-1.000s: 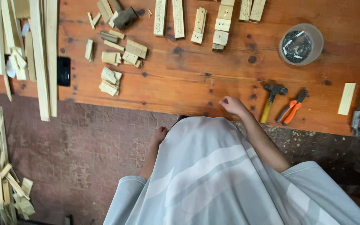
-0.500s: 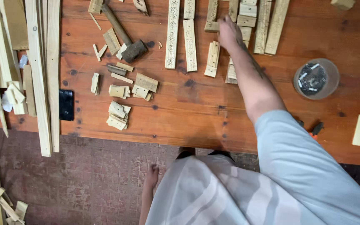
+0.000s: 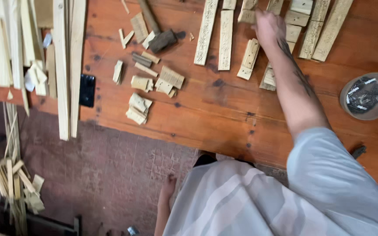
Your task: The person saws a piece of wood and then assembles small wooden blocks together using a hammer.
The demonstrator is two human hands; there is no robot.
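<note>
- Far left of frame: long pale wood slats (image 3: 62, 65) lie over the bench edge, a dark flat rectangular object (image 3: 86, 90) just beside them. More thin offcuts (image 3: 12, 183) lie on the floor at lower left.
- Left of centre on the wooden workbench (image 3: 206, 113): a loose scatter of short cut wood blocks (image 3: 152, 85); above them, a mallet (image 3: 156, 30) lying with its dark head toward centre.
- Lower centre: the left hand (image 3: 168, 185) hangs below the bench edge, away from the work, touching nothing that I can see; fingers too small to read, so their state cannot be told.
- Upper centre: two carved-looking long strips (image 3: 217, 37) lie side by side, seemingly set out already.
- Upper right: the right hand (image 3: 267, 24) reaches across to a cluster of short carved pieces (image 3: 300, 26), fingers curled down onto the pieces near the top edge. Whether they grip one or only touch is unclear.
- Judged progress: sorting or laying out seems midway; many pieces lie loose.
- Right edge: round clear container of small metal fasteners (image 3: 366, 96), untouched.
</note>
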